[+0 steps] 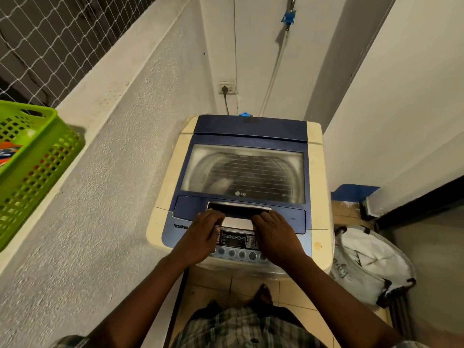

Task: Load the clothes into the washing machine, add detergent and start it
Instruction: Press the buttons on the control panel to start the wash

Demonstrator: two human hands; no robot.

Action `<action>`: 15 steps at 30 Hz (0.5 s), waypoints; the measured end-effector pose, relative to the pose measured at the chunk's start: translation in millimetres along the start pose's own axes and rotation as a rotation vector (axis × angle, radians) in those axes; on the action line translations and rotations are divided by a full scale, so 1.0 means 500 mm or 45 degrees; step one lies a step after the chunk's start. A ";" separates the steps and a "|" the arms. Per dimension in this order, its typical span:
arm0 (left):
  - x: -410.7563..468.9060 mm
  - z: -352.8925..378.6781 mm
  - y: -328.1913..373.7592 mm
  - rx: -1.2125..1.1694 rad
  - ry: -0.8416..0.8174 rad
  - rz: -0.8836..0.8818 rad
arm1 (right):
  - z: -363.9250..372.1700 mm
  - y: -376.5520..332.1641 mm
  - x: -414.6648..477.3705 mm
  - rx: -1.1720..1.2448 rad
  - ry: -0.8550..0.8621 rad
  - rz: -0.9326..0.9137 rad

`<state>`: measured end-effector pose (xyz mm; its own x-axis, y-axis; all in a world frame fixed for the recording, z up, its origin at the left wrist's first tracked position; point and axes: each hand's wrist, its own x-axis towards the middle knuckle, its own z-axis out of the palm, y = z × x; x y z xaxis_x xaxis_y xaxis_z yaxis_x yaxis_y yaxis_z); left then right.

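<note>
A cream and blue top-loading washing machine stands in a narrow corner with its glass lid closed. Through the glass the drum shows dimly, with something dark inside that I cannot make out. My left hand and my right hand lie side by side over the control panel. Their fingertips curl into the lid handle recess, left hand at its left end, right hand at its right end. An orange detergent packet lies in a green basket on the ledge at the left.
A white laundry bag with dark handles slumps on the floor right of the machine, with a cardboard box behind it. Walls close in on both sides. A plugged wall socket and a water hose are behind the machine.
</note>
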<state>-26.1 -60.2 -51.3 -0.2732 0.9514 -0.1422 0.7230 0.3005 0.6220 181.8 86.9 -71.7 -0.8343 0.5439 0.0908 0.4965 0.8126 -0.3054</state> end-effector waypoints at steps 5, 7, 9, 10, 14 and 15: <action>-0.078 0.007 -0.011 -0.043 0.109 -0.025 | -0.002 -0.025 -0.041 0.026 -0.120 0.066; -0.104 0.012 -0.023 -0.021 0.148 -0.054 | -0.001 -0.037 -0.066 0.106 -0.098 0.129; -0.129 0.016 -0.038 0.023 0.136 -0.055 | 0.000 -0.055 -0.096 0.149 -0.051 0.190; -0.138 0.018 -0.044 0.039 0.125 -0.056 | -0.001 -0.063 -0.113 0.168 -0.029 0.227; -0.162 0.019 -0.059 0.049 0.099 -0.040 | -0.008 -0.090 -0.183 0.233 0.115 0.455; -0.167 0.020 -0.064 0.044 0.081 -0.036 | -0.009 -0.095 -0.201 0.248 0.148 0.532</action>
<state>-19.8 -148.8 -67.2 -0.3324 0.9368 -0.1095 0.7358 0.3302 0.5912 243.3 -5.3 -62.1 -0.5348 0.8446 0.0246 0.7201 0.4708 -0.5096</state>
